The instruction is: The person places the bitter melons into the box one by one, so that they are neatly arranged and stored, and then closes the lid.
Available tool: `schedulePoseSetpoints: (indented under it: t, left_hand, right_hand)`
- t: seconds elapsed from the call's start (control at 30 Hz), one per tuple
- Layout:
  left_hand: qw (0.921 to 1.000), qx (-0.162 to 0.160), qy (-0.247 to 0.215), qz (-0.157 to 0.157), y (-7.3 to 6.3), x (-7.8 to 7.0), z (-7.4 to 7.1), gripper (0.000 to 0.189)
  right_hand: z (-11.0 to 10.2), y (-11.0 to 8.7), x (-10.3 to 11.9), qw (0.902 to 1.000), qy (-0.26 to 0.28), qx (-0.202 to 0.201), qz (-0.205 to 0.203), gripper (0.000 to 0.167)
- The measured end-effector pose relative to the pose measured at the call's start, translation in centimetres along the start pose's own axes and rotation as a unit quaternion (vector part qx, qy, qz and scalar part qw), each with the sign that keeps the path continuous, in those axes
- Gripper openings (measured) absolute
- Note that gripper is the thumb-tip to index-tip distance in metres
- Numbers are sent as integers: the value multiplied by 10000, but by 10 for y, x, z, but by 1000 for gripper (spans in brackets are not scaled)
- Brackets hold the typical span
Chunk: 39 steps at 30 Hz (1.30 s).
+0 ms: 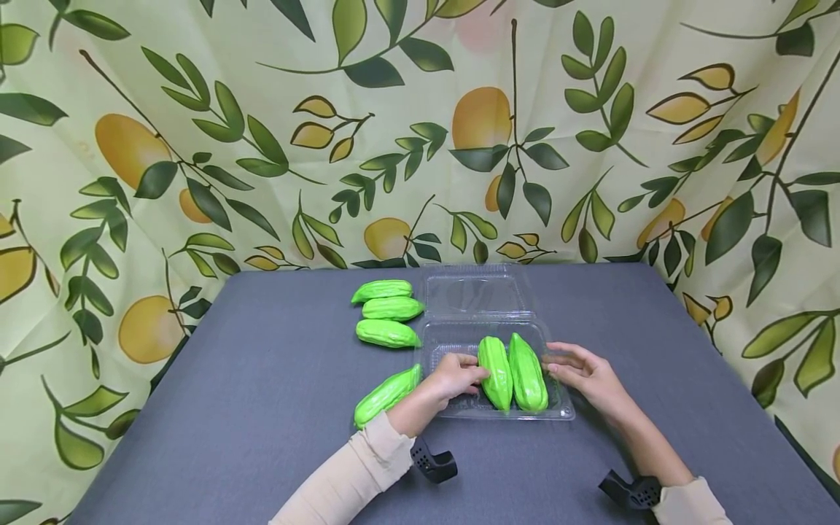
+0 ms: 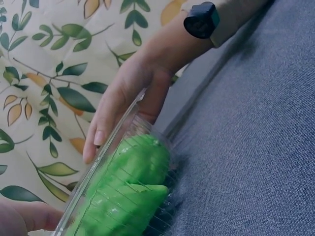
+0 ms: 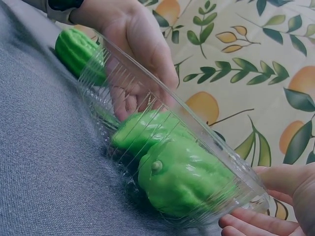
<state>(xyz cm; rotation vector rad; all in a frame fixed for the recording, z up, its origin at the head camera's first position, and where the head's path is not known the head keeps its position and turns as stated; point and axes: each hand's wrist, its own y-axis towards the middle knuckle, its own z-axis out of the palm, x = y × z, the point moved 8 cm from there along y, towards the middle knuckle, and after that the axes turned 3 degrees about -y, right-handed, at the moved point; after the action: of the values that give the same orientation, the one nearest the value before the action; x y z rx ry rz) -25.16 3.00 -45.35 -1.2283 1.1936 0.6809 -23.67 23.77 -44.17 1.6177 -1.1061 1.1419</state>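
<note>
Two bright green bitter melons (image 1: pixel 496 372) lie side by side in the right part of a clear plastic clamshell box (image 1: pixel 453 350). My left hand (image 1: pixel 453 378) reaches into the box over its left side, fingertips against the left melon. The right wrist view shows these fingers hanging loosely beside the melon, not wrapped round it. At the box's right wall is my right hand (image 1: pixel 587 375), its thumb and fingers spread about the edge. Whether it touches the right melon (image 1: pixel 527 373) I cannot tell. Another bitter melon (image 1: pixel 387 394) lies outside, left of the box, partly behind my left forearm.
Three more bitter melons (image 1: pixel 390 309) lie in a stack-like row on the grey cloth left of the lid. The box's clear lid (image 1: pixel 475 293) lies folded back, away from me. A leaf-patterned curtain (image 1: pixel 394 146) hangs behind the table (image 1: pixel 275 379).
</note>
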Motion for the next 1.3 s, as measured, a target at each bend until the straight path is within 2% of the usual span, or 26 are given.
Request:
schedulePoseSetpoints:
  t: [0.2,0.47,0.8,1.07,1.3]
  left_hand:
    - [10000,71,-14,2,-1,1,-2,49]
    - [9998,104,100,128,-9,-2,-13,49]
    - [9985,230,45,501,-20,-13,-26,43]
    - [9954,400,114,860,-30,-21,-37,41]
    - [9941,452,95,983,-39,-24,-48,42]
  right_hand:
    - [0,0,-1,9997,-207,-30,109,46]
    - [1,1,-1,9992,-366,-32,146,48]
    - [1,0,1,9999,45,7,-139,43]
    - [0,-1,1,9999,-64,-50,-79,43]
    - [0,-1,0,9999,-156,-51,25,45]
